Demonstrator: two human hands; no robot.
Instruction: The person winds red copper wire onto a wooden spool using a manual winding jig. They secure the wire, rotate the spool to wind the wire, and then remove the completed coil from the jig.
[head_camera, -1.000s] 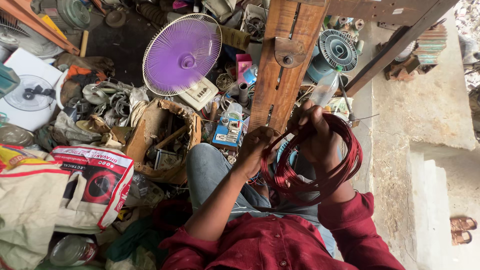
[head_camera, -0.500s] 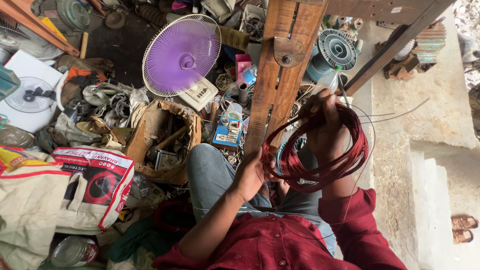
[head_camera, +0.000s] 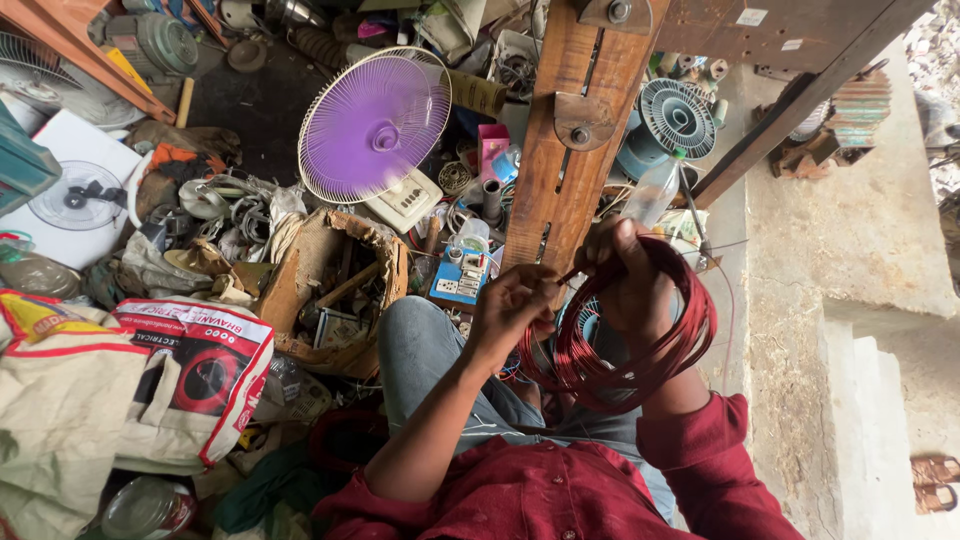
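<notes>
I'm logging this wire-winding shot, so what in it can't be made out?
Head view only:
- Left hand fingertips: too small to tell how they pinch the wire.
- Right hand palm: hidden inside the red wire coil.
- Wooden box contents: shadowed jumble.
- Sandals: cut by the right edge.

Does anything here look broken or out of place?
Yes. The purple fan lies tilted on a heap of parts instead of standing upright. Beside it, the brown box is torn along its edges. The red wire coil looped round the right hand looks tidy.
</notes>
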